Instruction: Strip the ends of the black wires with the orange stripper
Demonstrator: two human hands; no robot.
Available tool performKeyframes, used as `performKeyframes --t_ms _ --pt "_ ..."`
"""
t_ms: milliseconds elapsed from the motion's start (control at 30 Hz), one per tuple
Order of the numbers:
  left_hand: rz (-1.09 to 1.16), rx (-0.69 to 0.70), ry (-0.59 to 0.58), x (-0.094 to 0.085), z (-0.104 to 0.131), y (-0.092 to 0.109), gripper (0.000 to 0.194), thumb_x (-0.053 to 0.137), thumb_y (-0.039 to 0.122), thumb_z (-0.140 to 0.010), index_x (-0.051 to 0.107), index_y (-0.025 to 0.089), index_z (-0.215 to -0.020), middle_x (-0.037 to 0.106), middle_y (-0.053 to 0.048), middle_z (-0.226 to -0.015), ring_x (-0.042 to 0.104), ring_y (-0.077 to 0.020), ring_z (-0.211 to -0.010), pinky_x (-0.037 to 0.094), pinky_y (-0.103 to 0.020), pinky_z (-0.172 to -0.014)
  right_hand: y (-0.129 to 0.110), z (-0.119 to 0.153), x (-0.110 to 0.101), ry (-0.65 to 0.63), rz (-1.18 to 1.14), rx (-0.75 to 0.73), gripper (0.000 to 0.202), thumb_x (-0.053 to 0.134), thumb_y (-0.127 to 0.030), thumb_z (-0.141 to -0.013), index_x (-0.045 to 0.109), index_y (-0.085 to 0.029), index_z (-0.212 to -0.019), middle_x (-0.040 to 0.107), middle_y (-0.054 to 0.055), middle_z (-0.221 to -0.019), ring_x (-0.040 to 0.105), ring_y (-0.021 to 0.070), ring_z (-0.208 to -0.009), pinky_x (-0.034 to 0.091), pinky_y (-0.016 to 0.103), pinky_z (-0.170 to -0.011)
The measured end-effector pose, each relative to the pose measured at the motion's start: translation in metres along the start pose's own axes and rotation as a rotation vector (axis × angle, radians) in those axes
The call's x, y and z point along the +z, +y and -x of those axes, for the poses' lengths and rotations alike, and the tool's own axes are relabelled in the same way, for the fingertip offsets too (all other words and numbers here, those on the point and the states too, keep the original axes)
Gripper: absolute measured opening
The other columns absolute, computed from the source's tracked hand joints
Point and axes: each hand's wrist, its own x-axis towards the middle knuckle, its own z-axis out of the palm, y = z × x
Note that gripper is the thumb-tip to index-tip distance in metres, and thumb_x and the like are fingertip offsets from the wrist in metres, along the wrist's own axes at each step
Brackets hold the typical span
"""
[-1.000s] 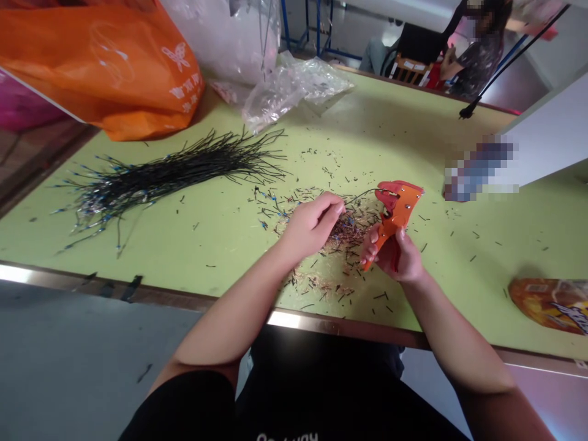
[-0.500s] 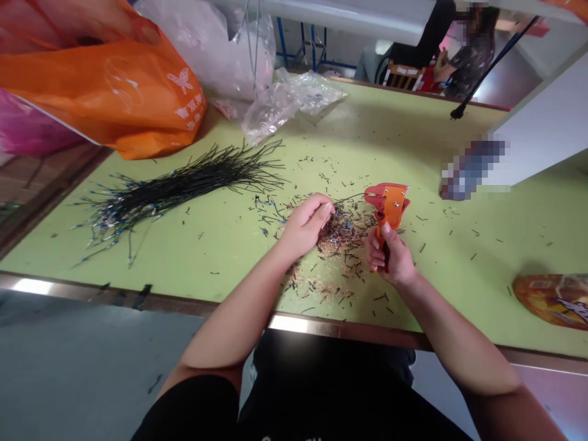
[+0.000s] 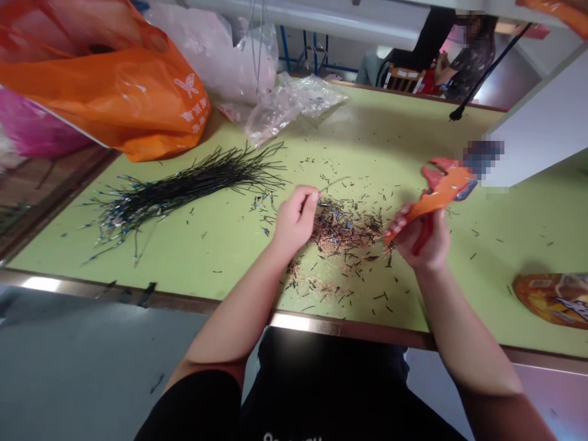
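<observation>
Pinched in my left hand [image 3: 296,220] is a thin dark wire [image 3: 334,184], whose free end points up and to the right. My right hand [image 3: 425,236] is wrapped round the handles of an orange and red hand tool [image 3: 443,190], probably a wire stripper, tilted with its head up and away from the wire. Between my hands lies a pile of dark clippings and copper strands [image 3: 340,229] with blue bits in it. On the left a bundle of black wires [image 3: 184,184] with blue and silvery ends rests on the green table [image 3: 390,135].
An orange bag [image 3: 124,92] and clear plastic bags [image 3: 294,104] stand at the back left. An amber packet [image 3: 558,300] lies at the right edge. Behind the table a person [image 3: 463,61] sits, and a black cable [image 3: 487,73] hangs down.
My right hand has moved right with the tool, which has turned and come away from the wire. My left hand has shifted slightly up and left, still holding the wire.
</observation>
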Motion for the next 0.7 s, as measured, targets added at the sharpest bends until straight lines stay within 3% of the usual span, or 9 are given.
performKeyframes --t_ms 100,167,400,567,700 --pt "-0.13 0.083 -0.08 0.007 0.011 0.009 0.042 0.044 0.056 -0.11 0.068 0.023 -0.102 0.075 -0.005 -0.09 0.067 -0.0187 -0.078 0.052 -0.033 -0.074 0.019 0.008 0.009 -0.198 0.032 0.117 0.064 0.074 -0.084 -0.078 0.073 -0.022 -0.095 0.066 0.002 -0.075 0.064 0.0185 -0.062 0.06 0.036 -0.06" --pt "-0.152 0.101 -0.097 0.007 0.014 0.012 0.04 0.043 0.053 -0.111 0.069 0.022 -0.104 0.077 -0.006 -0.094 0.068 -0.0187 -0.08 0.053 -0.032 -0.076 0.026 0.013 0.012 -0.261 0.039 0.172 0.069 0.073 -0.086 -0.077 0.072 -0.02 -0.099 0.069 0.004 -0.078 0.067 0.0198 -0.063 0.061 0.036 -0.06" --pt "-0.103 0.119 -0.079 0.005 0.01 0.013 0.042 0.042 0.054 -0.111 0.068 0.022 -0.103 0.075 -0.006 -0.09 0.067 -0.0181 -0.077 0.054 -0.032 -0.075 0.023 0.011 0.004 -0.236 0.0 0.254 0.075 0.072 -0.091 -0.072 0.071 -0.021 -0.101 0.068 0.003 -0.076 0.066 0.0187 -0.061 0.063 0.035 -0.057" --pt "-0.027 0.078 -0.071 0.005 0.013 0.012 0.045 0.042 0.06 -0.11 0.067 0.023 -0.103 0.073 -0.005 -0.087 0.066 -0.018 -0.074 0.054 -0.032 -0.072 0.022 0.002 -0.011 -0.295 -0.005 0.339 0.084 0.067 -0.099 -0.068 0.071 -0.019 -0.096 0.067 0.002 -0.071 0.064 0.0171 -0.055 0.061 0.033 -0.053" --pt "-0.017 0.074 -0.072 0.006 0.015 0.012 0.045 0.042 0.06 -0.11 0.067 0.023 -0.105 0.074 -0.005 -0.087 0.067 -0.0175 -0.074 0.055 -0.031 -0.072 0.025 0.004 -0.006 -0.27 0.031 0.235 0.078 0.068 -0.094 -0.073 0.07 -0.021 -0.098 0.07 0.004 -0.078 0.068 0.0195 -0.061 0.062 0.036 -0.056"
